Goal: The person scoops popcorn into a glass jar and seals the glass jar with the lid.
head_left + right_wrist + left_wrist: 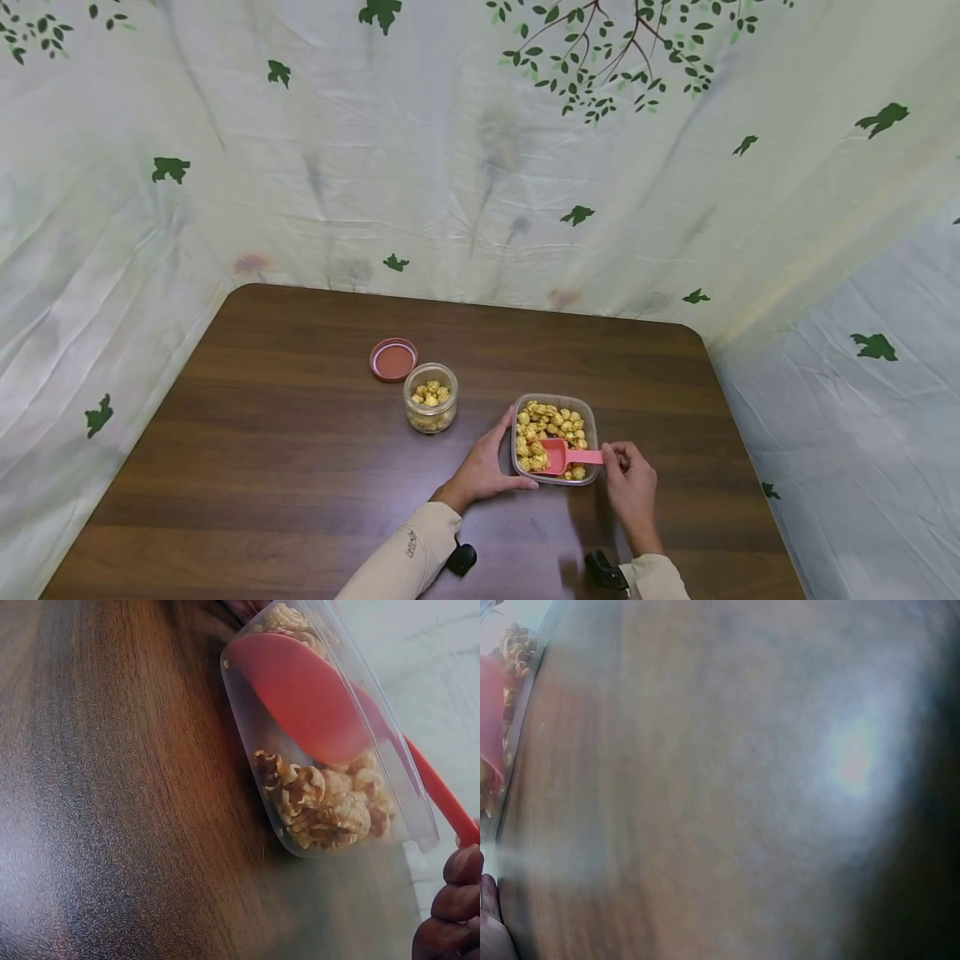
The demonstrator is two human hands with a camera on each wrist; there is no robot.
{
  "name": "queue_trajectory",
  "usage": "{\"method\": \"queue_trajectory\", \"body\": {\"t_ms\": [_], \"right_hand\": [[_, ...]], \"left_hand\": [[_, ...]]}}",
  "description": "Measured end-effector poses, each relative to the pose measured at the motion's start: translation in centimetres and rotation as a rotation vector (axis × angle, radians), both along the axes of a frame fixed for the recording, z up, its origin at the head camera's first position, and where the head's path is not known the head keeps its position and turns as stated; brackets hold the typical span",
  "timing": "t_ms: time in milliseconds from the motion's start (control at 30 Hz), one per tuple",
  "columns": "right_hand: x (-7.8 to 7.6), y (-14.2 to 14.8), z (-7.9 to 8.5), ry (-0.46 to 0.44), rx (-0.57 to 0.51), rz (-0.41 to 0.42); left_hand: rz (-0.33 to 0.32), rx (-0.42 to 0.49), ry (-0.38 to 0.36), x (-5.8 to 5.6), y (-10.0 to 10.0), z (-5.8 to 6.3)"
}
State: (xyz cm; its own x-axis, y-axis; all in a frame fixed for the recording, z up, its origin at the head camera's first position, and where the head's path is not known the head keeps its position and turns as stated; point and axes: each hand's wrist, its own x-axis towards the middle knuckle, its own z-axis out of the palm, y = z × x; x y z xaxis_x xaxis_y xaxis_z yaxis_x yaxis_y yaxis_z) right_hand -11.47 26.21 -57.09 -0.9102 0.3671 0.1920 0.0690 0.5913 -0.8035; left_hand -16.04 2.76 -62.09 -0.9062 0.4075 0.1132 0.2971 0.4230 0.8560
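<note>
A clear square plastic container (592,421) on the table holds caramel popcorn (555,414). My right hand (632,492) pinches the handle of a pink scoop (555,457) at the container's right side. The scoop's bowl is down inside, among the popcorn; in the right wrist view the red-looking scoop (307,697) shows through the wall. My left hand (487,467) rests against the container's left front corner, fingers along the left side and thumb by the front edge. Left of it stands an uncapped glass jar (431,422) with popcorn inside.
A round red lid (393,360) lies on the brown wooden table (262,433) behind and left of the jar. A pale curtain (450,167) with printed leaves hangs along the table's back and sides. The left wrist view is mostly blurred tabletop.
</note>
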Motion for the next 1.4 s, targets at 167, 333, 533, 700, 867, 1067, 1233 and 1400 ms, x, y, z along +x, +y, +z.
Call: {"method": "queue_trajectory", "body": {"t_ms": [167, 333, 533, 700, 867, 1067, 1233, 1400], "right_hand": [[-0.08, 0.31, -0.28, -0.079, -0.114, 0.011], [-0.18, 0.55, -0.15, -0.14, -0.253, 0.035], [-0.5, 0.57, -0.45, -0.137, -0.369, 0.041], [-0.69, 0.48, -0.45, -0.153, -0.407, 0.01], [-0.84, 0.39, -0.27, -0.181, -0.423, -0.015], [-0.85, 0.41, -0.11, -0.177, -0.447, -0.022], [-0.84, 0.46, -0.21, -0.167, -0.48, -0.038], [-0.82, 0.67, -0.39, -0.171, -0.528, -0.054]], "left_hand": [[0.003, 0.0, -0.017, 0.0, 0.02, -0.03], [0.007, 0.005, -0.023, 0.0, -0.01, -0.03], [0.002, 0.007, -0.005, -0.03, -0.18, -0.01], [-0.004, -0.01, -0.004, -0.24, -0.3, 0.02], [-0.008, -0.011, -0.025, -0.47, -0.44, 0.02], [-0.007, -0.012, -0.031, -0.47, -0.48, 0.03], [-0.005, -0.006, -0.019, -0.46, -0.48, -0.03], [-0.005, -0.002, 0.005, -0.5, -0.46, -0.1]]}}
